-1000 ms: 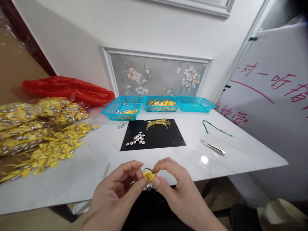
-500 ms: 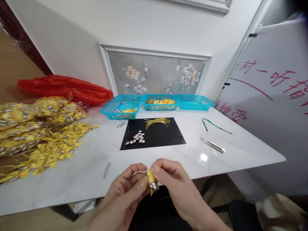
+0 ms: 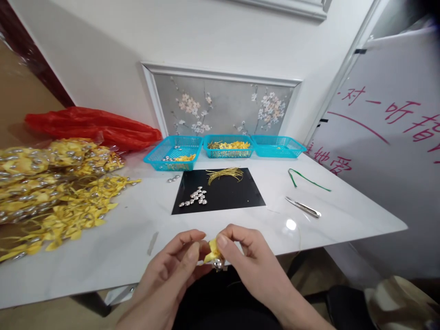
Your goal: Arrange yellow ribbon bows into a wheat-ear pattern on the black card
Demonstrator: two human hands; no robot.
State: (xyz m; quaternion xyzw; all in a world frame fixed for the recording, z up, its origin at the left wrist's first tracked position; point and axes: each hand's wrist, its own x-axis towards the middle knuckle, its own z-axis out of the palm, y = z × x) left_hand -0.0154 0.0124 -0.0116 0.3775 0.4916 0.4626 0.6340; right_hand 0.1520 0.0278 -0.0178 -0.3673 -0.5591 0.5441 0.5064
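Over the table's front edge, my right hand [image 3: 245, 256] pinches a small piece of yellow ribbon [image 3: 213, 250] between thumb and forefinger. Shiny silver beads [image 3: 217, 264] sit at the lower end of the ribbon. My left hand [image 3: 175, 266] is curled around the other side of the piece, its thumb raised and its fingers partly hidden behind the ribbon and beads. A pointed ribbon end sticks out toward the left fingers. Farther back, a black mat [image 3: 227, 197] carries loose silver beads [image 3: 197, 196] and a bundle of gold cords [image 3: 225, 174].
Blue baskets [image 3: 172, 151] line the wall, some with yellow pieces and beads. Bagged and loose yellow beaded strands [image 3: 72, 215] and a red plastic bag [image 3: 92, 128] fill the left. Tweezers [image 3: 303, 207] and a green cord [image 3: 309, 180] lie right, near a whiteboard [image 3: 385, 137].
My left thumb has lifted off the ribbon and moved left. The ribbon piece has turned, its pointed end now leftward instead of down. My right hand keeps its pinch.
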